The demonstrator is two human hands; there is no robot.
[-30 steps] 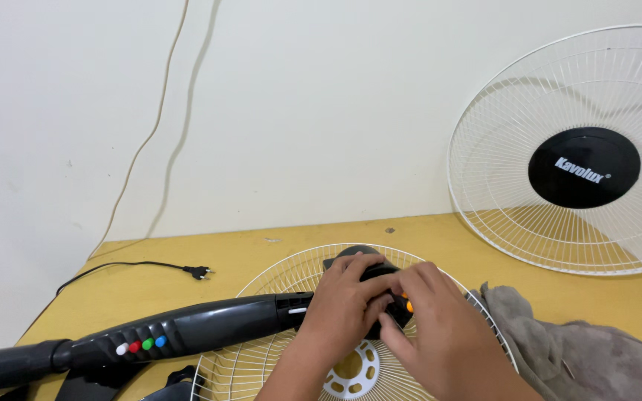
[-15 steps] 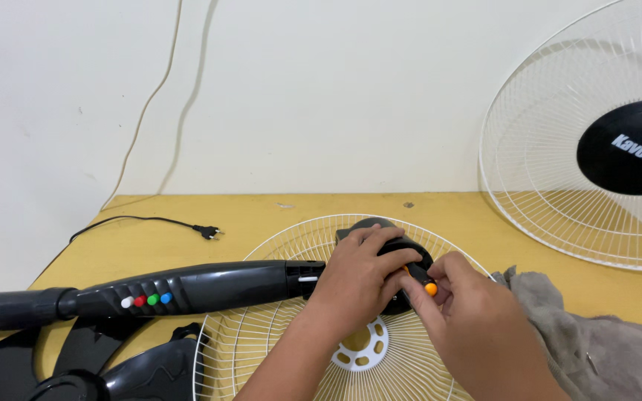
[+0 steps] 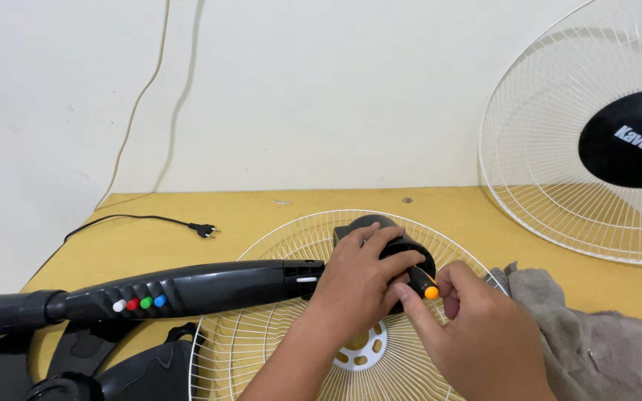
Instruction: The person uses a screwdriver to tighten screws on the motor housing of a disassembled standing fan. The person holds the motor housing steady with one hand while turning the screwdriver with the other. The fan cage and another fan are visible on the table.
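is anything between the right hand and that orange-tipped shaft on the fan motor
Nothing visible. The right hand already has its fingertips at the orange-tipped shaft, and the left hand grips the black motor housing lying on the white rear grille. The grey cloth lies off to the right.

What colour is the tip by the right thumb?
Orange tip, clearest in the head view.
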